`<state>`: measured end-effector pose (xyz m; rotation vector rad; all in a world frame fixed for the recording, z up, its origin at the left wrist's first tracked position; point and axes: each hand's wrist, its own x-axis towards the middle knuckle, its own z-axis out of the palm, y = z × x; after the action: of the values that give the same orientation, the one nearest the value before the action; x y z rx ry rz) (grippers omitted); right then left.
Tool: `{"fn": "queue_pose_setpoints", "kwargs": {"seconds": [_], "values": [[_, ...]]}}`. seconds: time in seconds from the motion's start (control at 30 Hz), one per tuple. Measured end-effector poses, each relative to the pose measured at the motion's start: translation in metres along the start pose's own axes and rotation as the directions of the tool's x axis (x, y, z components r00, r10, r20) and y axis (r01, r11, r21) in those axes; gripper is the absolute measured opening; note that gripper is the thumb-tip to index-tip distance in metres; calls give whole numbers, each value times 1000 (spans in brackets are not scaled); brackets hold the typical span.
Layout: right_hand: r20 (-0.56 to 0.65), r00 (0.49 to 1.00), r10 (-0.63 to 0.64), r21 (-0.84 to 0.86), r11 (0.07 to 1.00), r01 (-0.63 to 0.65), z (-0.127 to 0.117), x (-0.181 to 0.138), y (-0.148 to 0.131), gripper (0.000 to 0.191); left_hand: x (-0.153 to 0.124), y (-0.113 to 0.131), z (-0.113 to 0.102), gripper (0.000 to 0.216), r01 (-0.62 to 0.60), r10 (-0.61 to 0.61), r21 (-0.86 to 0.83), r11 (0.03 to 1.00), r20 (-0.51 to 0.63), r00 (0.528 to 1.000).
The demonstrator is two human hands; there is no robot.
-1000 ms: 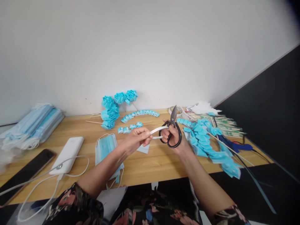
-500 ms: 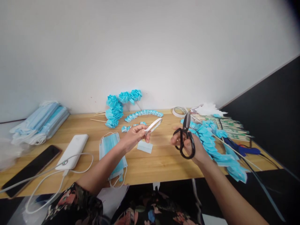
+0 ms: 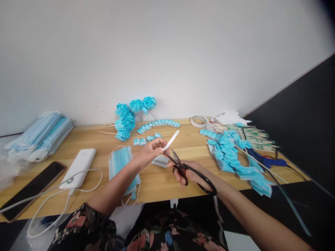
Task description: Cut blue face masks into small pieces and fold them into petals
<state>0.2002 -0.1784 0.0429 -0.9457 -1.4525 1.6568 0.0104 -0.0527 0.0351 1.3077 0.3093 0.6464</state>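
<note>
Our left hand point(image 3: 154, 150) pinches a white strip point(image 3: 172, 140) in closed fingertips; our right hand point(image 3: 190, 172) grips scissors point(image 3: 180, 166), blades parted just beside those fingertips. We can't tell if they touch the strip; no finished cut visible. Beyond the left hand, blue flowers point(image 3: 125, 122) look done; folded blue pieces point(image 3: 158, 124) and, right of the right hand, pleated blue strips point(image 3: 226, 151) look unmade.
</note>
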Motion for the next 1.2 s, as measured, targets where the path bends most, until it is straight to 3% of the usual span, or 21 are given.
{"fn": "queue_pose_setpoints", "kwargs": {"seconds": [0.53,0.73,1.07,1.2], "values": [[11,994,-108,-197,975,108,2,15,-30,66,1,6,10,57,14,-12,77,997,-28,1000],[0,997,-78,-130,989,77,1,13,-29,66,1,4,7,51,-27,28,137,990,-10,1000],[-155,988,5,-88,996,-19,6,15,-28,67,3,-3,-2,42,-21,39,322,947,-49,998],[-97,995,10,-175,984,-27,12,13,-34,58,4,-7,-7,42,20,26,315,949,-140,990]]}}
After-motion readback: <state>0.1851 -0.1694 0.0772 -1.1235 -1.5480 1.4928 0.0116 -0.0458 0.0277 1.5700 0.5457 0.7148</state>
